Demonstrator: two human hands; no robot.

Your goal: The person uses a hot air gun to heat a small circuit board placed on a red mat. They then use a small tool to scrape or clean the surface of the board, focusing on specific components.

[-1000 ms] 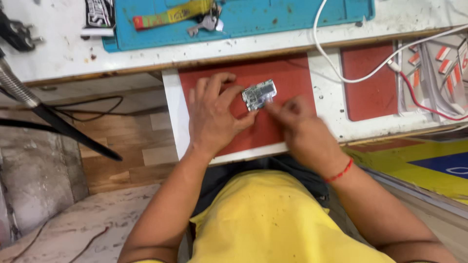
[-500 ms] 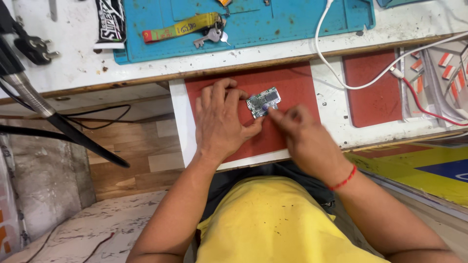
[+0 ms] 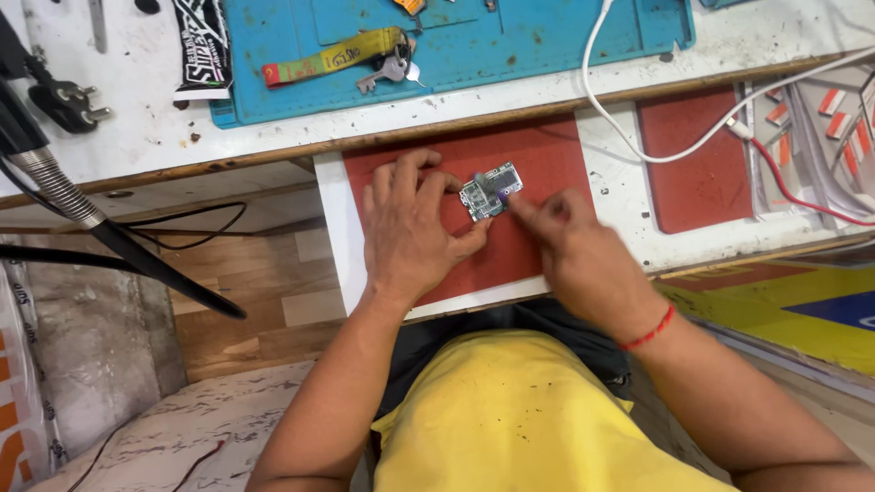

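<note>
A small circuit board [image 3: 490, 191] was seen lying on a red mat [image 3: 547, 159], set in a white pull-out tray [image 3: 330, 228] below the bench edge. The left hand [image 3: 410, 228] was laid flat on the mat at the board's 9 o'clock side, its fingers curled against the board's left edge and its thumb pressed in from about 7 o'clock, so that the board was steadied rather than lifted. The right hand [image 3: 574, 251] was held at the board's 4 o'clock, its fingers drawn together, the forefinger tip laid on the board's right part; whether a tool was pinched there could not be told.

At 12 o'clock from the board, a blue work mat [image 3: 510, 36] was spread on the white bench, and on it keys [image 3: 387, 71] with a yellow strap [image 3: 333, 59] were found. A white cable [image 3: 629, 137] was trailed towards 2 o'clock.
</note>
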